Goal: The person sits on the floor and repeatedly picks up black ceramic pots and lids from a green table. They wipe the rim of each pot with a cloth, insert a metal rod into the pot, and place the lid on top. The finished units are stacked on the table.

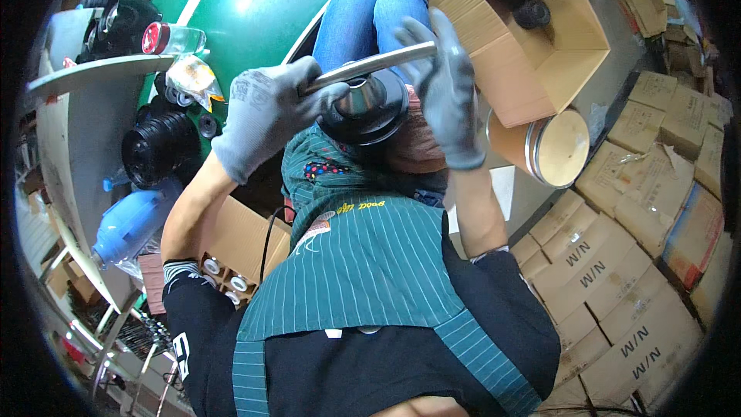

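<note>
My left hand, in a grey work glove, is closed round one end of a straight metal rod. The rod slants up to the right, across the front of my body. At its far end my right hand, gloved as well, has its fingers stretched out, with the rod's tip against or just in front of the palm. Beneath the rod, over my lap, is a round black base with a shiny metal cone at its centre. What carries the base is hidden.
Right of my knees stands an open cardboard box with black cylindrical parts, beside a round drum. Stacked cartons line the right. A green tabletop, red-lidded jar, black round parts and blue container lie left.
</note>
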The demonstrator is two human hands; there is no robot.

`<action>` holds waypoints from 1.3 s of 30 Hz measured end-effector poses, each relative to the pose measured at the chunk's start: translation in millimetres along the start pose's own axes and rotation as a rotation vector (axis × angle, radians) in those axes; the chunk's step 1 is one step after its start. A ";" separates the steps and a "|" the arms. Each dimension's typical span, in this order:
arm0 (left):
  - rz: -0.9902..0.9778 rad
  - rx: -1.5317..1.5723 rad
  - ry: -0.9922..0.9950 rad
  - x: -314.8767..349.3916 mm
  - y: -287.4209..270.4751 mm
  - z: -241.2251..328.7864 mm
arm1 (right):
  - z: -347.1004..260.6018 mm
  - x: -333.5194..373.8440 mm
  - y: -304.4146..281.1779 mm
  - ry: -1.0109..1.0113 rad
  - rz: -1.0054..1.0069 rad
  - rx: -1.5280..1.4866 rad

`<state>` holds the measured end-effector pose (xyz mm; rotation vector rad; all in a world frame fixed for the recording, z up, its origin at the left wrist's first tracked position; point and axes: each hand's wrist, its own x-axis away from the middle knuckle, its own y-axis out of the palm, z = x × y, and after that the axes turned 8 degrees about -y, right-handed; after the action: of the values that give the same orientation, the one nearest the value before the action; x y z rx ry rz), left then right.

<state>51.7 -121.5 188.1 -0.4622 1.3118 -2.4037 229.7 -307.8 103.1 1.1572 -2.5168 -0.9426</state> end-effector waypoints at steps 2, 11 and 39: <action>-0.042 -0.193 0.026 4.0 0.4 17.3 | 9.5 -29.0 -4.8 0.093 -0.078 -0.140; -0.347 -0.549 0.028 -5.5 -12.2 82.1 | 82.5 -89.3 -6.5 0.256 -0.336 -0.137; -0.196 -0.124 -0.578 -13.1 49.3 50.6 | 115.5 -111.9 -4.6 0.527 -0.506 -1.283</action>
<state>93.6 -177.2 170.8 -1.2593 1.1853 -2.0906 256.8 -173.7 18.7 1.2464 -0.8158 -1.6566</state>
